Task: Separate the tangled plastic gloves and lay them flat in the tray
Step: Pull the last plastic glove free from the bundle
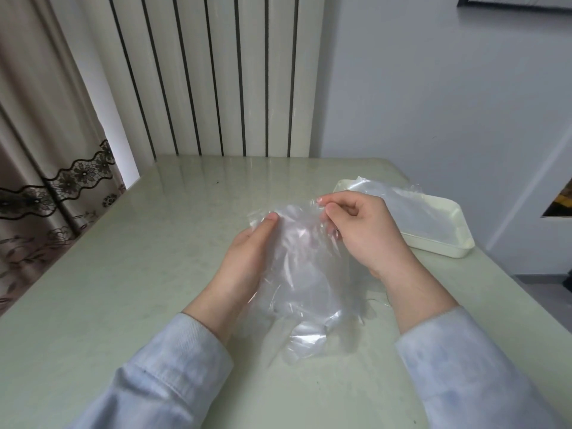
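Observation:
A clear plastic glove (305,274) hangs between my hands above the table, cuff up and its fingers trailing down toward me. My left hand (250,252) holds its left edge, thumb on the film near the cuff. My right hand (360,230) pinches the upper right edge of the cuff with curled fingers. A cream rectangular tray (455,239) stands to the right, just beyond my right hand. Another clear glove (411,205) lies flat in the tray, its edge spilling over the far left rim.
The pale green table (154,243) stretches to the left and toward me. A white ribbed radiator (216,72) stands behind the far edge, and a lace-trimmed curtain (46,150) hangs at the left. The table's right edge runs close behind the tray.

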`<state>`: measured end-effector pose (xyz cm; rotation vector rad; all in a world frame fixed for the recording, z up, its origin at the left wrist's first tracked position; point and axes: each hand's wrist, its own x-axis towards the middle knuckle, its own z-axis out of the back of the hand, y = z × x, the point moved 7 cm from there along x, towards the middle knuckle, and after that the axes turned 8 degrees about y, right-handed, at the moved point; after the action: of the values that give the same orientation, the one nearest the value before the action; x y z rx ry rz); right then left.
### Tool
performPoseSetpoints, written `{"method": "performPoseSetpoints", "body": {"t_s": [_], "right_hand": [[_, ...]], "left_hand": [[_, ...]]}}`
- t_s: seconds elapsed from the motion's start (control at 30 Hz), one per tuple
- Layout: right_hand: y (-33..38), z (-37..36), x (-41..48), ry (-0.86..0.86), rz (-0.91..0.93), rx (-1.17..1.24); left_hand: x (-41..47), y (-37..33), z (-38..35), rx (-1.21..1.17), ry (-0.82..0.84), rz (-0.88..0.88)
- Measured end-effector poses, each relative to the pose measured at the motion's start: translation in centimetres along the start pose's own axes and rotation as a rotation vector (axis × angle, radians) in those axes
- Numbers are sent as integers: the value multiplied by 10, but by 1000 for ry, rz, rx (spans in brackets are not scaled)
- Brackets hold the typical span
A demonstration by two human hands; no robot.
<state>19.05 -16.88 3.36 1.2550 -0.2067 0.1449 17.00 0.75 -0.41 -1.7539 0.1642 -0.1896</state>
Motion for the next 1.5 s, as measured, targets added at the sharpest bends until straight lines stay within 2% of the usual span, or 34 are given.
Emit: {"method": "performPoseSetpoints", "body": {"t_s": [0.17,0.33,0.5,0.7,0.77,0.87,1.03,1.1,1.33,1.5], "right_hand": [[2,21,-1,-137,39,-40],[36,33,-14,-176,242,105],[71,31,-35,4,385,259],[85,8,-47,311,307,580],[76,-2,-40,310,272,484],[57,-13,-26,154,229,135],[29,-31,-16,5,195,-169],[24,-32,-14,-52,223,-223],[17,-20,-9,-132,245,-270],[17,-20,-9,-132,256,-280]], "left_hand": [[2,2,10,10,-121,17],[-3,0,7,-22,-78,9],[-5,-2,4,-41,-69,-4],[-7,-3,2,-43,-82,-8],[-7,-4,0,-64,-76,-24],[-8,-5,-2,-76,-27,-48],[-5,-10,-4,-3,17,-76],[-1,-6,1,11,-34,-47],[1,5,4,-54,-11,-3],[-2,5,-6,-222,96,84]]}}
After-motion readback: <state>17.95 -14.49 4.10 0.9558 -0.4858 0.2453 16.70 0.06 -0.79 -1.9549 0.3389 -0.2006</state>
